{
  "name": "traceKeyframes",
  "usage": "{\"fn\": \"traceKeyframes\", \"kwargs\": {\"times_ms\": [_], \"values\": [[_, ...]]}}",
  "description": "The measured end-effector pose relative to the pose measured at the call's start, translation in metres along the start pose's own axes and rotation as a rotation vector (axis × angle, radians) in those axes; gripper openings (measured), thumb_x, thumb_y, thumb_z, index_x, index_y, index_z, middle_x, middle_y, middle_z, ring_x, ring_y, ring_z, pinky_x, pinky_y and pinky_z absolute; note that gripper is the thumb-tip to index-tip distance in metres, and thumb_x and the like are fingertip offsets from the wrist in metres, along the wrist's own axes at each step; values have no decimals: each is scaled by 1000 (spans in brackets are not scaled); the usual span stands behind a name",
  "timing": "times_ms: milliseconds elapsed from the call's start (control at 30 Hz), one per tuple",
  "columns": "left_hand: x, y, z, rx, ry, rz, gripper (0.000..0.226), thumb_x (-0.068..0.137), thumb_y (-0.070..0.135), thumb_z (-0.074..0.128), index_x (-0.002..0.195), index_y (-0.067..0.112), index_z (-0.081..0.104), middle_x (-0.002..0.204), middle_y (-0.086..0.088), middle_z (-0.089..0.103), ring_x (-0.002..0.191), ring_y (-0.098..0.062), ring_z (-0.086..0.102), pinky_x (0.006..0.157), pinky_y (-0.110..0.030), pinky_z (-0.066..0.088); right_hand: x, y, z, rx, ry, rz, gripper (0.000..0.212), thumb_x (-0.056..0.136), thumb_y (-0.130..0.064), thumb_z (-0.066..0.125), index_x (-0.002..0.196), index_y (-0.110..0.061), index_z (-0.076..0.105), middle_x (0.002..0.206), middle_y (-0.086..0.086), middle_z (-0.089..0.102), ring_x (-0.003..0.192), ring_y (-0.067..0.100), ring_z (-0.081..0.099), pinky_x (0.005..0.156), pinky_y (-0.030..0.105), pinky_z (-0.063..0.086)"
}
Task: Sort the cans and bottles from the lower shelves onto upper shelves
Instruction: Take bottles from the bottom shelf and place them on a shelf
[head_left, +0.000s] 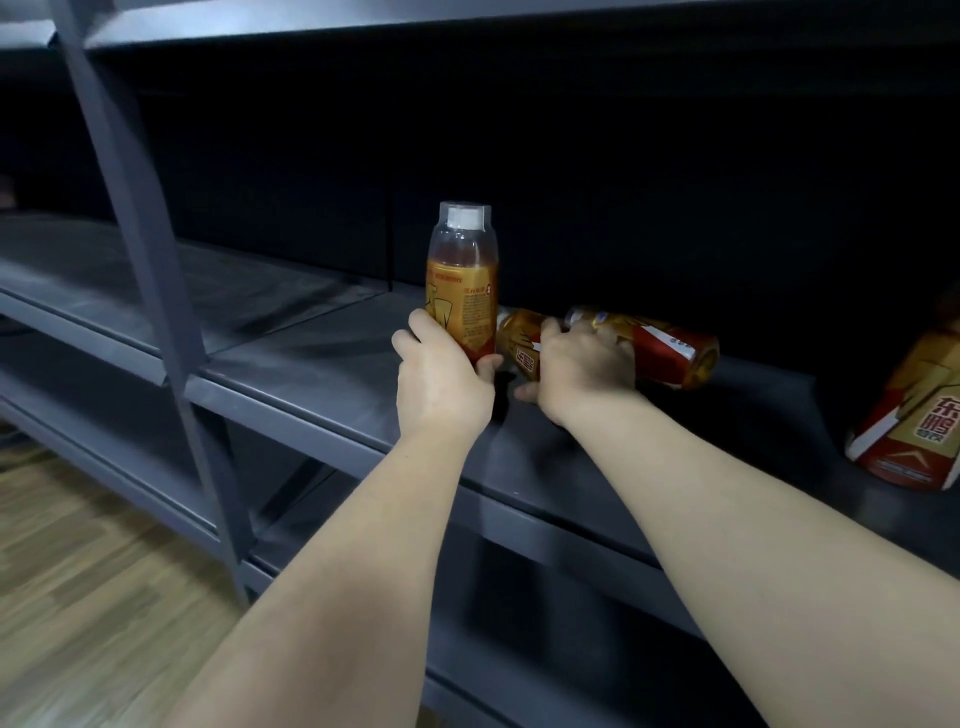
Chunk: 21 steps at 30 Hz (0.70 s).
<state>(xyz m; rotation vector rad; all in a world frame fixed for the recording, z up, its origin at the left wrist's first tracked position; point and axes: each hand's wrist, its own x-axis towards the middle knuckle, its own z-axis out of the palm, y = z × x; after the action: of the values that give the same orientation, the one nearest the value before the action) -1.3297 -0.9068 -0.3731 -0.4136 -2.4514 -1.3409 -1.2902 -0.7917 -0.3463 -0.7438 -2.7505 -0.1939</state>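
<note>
While the rt-edge btl (914, 410) is running out of frame, left hand (441, 379) is gripping an upright btl (462, 280) & right hand (584, 369) is clutching a lying btl (660, 348) on the grey shelf (291, 358).

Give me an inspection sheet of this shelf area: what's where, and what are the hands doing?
Surface: dark grey shelf, bottles lying on it.
Job's things: upright bottle; near lying bottle; far lying bottle behind it; edge bottle tilted at the right.
Clutter: nothing seen.
Hands: left hand grips the upright bottle; right hand curls round the near lying bottle.
Cables: nothing seen.
Surroundings: shelf post, wooden floor, dark back wall.
</note>
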Motion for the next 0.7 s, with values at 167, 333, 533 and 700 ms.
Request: {"fn": "traceKeyframes", "kwargs": {"times_ms": [167,333,533,700], "values": [[0,2,-3,-8,-4,-7,76,88,34,75,140,6,27,134,-16,38,116,-39,54,84,-41,47,3,7,7,57,83,1,68,88,-51,67,142,-18,42,140,14,48,123,37,46,99,44,41],[0,3,-2,7,-7,-10,75,88,35,75,138,6,27,135,-17,38,116,-41,54,79,-38,43,-2,21,11,463,179,100,56,85,-49,70,129,-19,52,125,10,56,115,35,52,95,45,48],[-1,6,-2,5,0,-35,75,87,34,76,137,6,28,136,-18,38,117,-42,54,85,-45,48,-17,31,14,840,191,179,76,88,-55,64,149,-18,37,138,7,47,123,28,50,97,40,48],[-1,7,-2,-19,6,-49,78,87,33,76,140,6,26,137,-19,37,117,-42,53,85,-45,47,-31,44,10,862,108,257,68,93,-58,55,144,-19,34,133,7,49,111,27,57,76,35,47]]}}
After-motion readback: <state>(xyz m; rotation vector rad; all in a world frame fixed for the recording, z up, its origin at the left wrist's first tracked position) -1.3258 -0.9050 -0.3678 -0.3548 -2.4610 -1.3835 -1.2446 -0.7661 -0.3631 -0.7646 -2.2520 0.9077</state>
